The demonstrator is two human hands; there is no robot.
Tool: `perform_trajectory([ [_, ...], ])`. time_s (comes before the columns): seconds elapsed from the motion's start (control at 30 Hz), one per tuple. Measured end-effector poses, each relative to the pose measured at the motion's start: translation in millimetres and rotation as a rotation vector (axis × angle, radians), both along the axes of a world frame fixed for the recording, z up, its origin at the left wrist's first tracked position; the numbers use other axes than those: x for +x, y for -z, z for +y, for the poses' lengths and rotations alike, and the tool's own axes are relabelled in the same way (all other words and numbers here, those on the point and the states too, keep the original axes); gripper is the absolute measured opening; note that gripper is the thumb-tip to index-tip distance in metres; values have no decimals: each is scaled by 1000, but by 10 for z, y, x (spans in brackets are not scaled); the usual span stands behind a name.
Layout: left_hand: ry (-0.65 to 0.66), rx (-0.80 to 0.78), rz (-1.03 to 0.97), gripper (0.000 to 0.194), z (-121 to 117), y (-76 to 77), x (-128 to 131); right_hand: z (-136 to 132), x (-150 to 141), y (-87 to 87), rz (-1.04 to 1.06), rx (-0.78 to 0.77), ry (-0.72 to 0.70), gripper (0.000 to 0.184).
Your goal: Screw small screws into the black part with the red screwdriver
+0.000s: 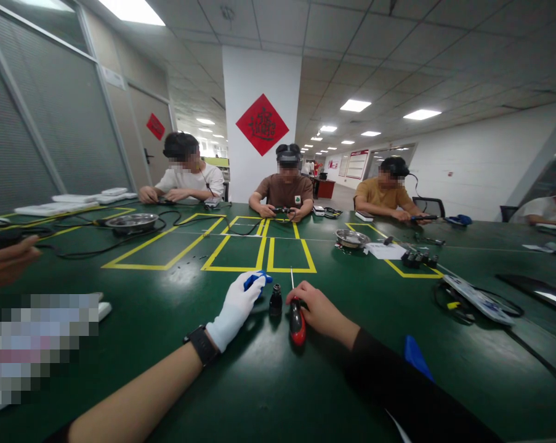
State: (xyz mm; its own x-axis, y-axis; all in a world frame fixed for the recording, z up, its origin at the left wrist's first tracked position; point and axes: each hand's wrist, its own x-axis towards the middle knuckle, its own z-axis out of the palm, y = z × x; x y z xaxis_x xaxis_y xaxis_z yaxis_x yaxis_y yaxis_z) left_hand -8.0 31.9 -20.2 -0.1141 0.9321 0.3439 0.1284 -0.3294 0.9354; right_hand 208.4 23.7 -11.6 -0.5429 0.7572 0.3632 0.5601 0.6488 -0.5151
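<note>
Center frame: gloved left hand has fingers wrapped round blue piece; bare right hand has fingers on red-black screwdriver, shaft pointing up-frame. Small black part stands between the hands on green table.

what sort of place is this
Probably an electronics workshop or training room: a long green table marked with yellow tape, a red-and-black screwdriver by the right hand, and several people working around the table, with metal bowls on it.
</note>
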Motion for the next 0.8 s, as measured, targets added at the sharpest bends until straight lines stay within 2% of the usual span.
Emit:
perform_trajectory([
  [0.2, -45, 70, 29, 30, -32, -35, 12, 40, 5, 22, 75, -46, 64, 42],
  [0.27, -36, 98, 27, 30, -71, -66, 19, 14, -5, -50, 166, 12, 113, 40],
  [0.37, -31, 182, 93, 30, -183, -127, 30, -90, -29, -202, 325, 156, 135, 23],
  [0.47, 81, 359, 323, 26, -346, -171, 62, -239, -59, -308, 436, 294, 50, 13],
  [0.57, 234, 549, 572, 22, -493, -161, 132, -362, -87, -313, 444, 394, -131, 15],
  [0.67, 267, 612, 609, 18, -563, -127, 202, -419, -109, -264, 399, 421, -238, 17],
  [0.8, 304, 580, 533, 19, -566, -145, 218, -415, -121, -239, 398, 383, -233, 15],
])
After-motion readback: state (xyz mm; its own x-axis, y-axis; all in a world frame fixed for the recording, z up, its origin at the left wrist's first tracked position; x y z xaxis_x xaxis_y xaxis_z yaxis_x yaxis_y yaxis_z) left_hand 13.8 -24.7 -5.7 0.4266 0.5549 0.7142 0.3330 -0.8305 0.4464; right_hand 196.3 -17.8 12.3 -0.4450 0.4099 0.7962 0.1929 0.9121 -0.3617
